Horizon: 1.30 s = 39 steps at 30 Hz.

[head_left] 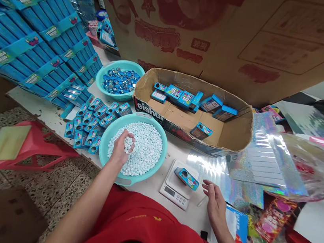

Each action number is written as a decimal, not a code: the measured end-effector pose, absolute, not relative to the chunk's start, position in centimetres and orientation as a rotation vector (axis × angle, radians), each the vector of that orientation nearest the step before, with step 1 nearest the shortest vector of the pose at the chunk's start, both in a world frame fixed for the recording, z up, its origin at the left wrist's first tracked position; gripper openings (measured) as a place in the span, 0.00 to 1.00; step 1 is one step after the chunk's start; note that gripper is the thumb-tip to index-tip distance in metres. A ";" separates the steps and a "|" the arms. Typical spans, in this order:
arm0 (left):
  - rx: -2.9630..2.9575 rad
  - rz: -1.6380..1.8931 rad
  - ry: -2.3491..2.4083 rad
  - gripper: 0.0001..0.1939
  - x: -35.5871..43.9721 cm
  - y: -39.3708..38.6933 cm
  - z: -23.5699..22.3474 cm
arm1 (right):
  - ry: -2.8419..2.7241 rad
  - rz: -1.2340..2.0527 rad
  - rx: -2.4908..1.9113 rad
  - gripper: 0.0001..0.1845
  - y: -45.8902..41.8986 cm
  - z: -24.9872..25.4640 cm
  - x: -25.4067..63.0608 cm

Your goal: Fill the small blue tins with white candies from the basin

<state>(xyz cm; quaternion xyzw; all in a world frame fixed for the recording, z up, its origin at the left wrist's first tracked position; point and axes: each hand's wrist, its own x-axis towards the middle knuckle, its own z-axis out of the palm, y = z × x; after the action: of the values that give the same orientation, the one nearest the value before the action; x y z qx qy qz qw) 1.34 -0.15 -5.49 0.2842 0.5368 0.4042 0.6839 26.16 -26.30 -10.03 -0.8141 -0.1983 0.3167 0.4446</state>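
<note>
My left hand [121, 147] is in the turquoise bowl [163, 145], its fingers curled round a small heap of white candies [145, 147]. Many more of these pellet-like pieces fill the bowl around it. To the right, my right hand [213, 200] hovers with its fingers apart and nothing in them. It is just beside a small blue candy box [187, 178], which lies on a white digital scale [174, 191]. The box has a round hole at one end. The scale's display is too small to read.
Several blue boxes [86, 127] stand left of the bowl. Behind are a bowl of blue and silver caps [122, 63] and an open cardboard tray [179, 129] holding blue boxes. Tall stacked display cartons [35, 41] rise at left; shiny holographic sheets [254, 149] lie at right.
</note>
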 end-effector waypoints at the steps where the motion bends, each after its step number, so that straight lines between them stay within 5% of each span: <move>1: 0.656 0.911 1.209 0.20 1.4 -0.1 -5.4 | -0.494 0.781 -2.022 0.28 -26.4 -10.1 26.2; 11: 1.576 0.619 1.520 0.02 0.5 1.0 -8.5 | -0.535 0.819 -2.049 0.24 -26.4 -10.8 25.5; 18: 0.573 0.858 1.347 0.06 -0.3 1.5 -8.4 | -0.477 0.802 -2.052 0.25 -26.9 -10.6 25.7; 26: 0.470 0.509 1.187 0.04 1.5 -0.8 -6.4 | -0.436 0.748 -1.998 0.25 -27.1 -11.3 25.7; 39: 2.185 -0.148 0.649 0.10 13.7 -8.2 -4.4 | -0.297 0.680 -1.900 0.25 -28.0 -10.5 25.4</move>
<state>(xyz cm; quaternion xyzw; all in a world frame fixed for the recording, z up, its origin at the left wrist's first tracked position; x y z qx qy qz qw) 13.73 -8.23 -4.42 0.8700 0.2584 -0.0589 0.4158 25.39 -28.01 -10.45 -0.7938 -0.1240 0.2840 0.5233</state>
